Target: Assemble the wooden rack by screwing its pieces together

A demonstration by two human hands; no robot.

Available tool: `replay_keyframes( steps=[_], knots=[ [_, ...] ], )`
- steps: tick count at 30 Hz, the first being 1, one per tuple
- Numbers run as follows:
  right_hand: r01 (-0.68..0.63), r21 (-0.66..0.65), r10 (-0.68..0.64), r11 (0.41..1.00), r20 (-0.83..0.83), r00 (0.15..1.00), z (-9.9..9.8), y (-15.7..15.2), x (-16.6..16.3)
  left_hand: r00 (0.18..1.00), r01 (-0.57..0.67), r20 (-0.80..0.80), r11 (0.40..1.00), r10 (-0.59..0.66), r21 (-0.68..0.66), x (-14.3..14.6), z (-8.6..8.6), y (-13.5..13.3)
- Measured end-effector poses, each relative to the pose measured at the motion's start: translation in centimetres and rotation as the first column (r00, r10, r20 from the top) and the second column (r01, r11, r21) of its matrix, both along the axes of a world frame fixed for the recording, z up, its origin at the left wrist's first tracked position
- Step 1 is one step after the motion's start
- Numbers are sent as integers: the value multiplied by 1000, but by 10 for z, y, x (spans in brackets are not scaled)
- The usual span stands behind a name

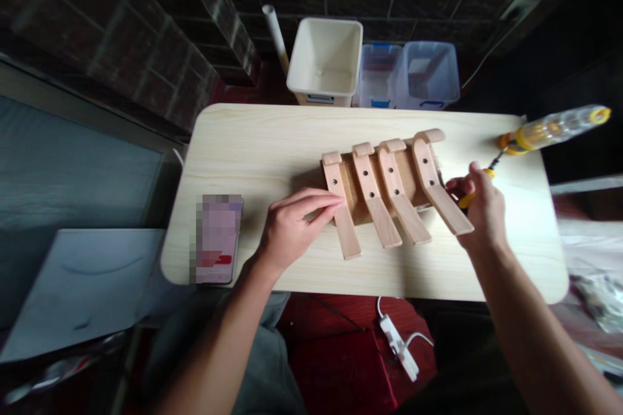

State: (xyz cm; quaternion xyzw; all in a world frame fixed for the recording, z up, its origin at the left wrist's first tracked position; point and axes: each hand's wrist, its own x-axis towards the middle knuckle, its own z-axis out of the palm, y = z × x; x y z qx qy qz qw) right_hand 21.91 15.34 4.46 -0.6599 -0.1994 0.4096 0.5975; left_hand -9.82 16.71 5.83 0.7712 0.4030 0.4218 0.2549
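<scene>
1. Table (233, 142), one: pale wood-grain top, rounded corners.
2. Smartphone (226, 259), one: lying near the table's left edge, screen lit and pixelated.
3. Left hand (299, 220), one: thumb and forefinger pinched together against the leftmost wooden piece; whether a small item lies between the fingertips cannot be told.
4. Cream bin (350, 65), one: open-topped, beyond the table's far edge.
5. Curved wooden pieces (384, 227), four: side by side across a brown board (409, 172) right of the table's centre; far ends curled, near ends overhanging the board. Dark round spots: one visible on the leftmost, two on each other piece.
6. Clear plastic bins (384, 74), two: side by side, right of the cream bin.
7. Right hand (481, 211), one: fingers curled closed around a yellow-handled tool (467, 200), beside the rightmost piece; dark shaft (497, 158) pointing up and right.
8. Clear cylinder (559, 130), one: yellow ends, at the table's far right corner; contact with the shaft cannot be told.
</scene>
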Motion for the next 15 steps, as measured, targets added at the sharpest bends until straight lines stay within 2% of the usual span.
replay_keyframes(
  steps=[4,10,15],
  knots=[
    [57,-57,-51,997,98,994,4,0,-7,1000,-16,-21,1000,16,-22,-4,2,6],
    [80,137,-106,987,200,974,1,-1,-3,999,25,-29,1000,-24,18,-8,2,11],
    [54,139,-86,989,231,969,-2,4,-7,998,47,-46,998,-45,48,-8,1,13]
  ],
)
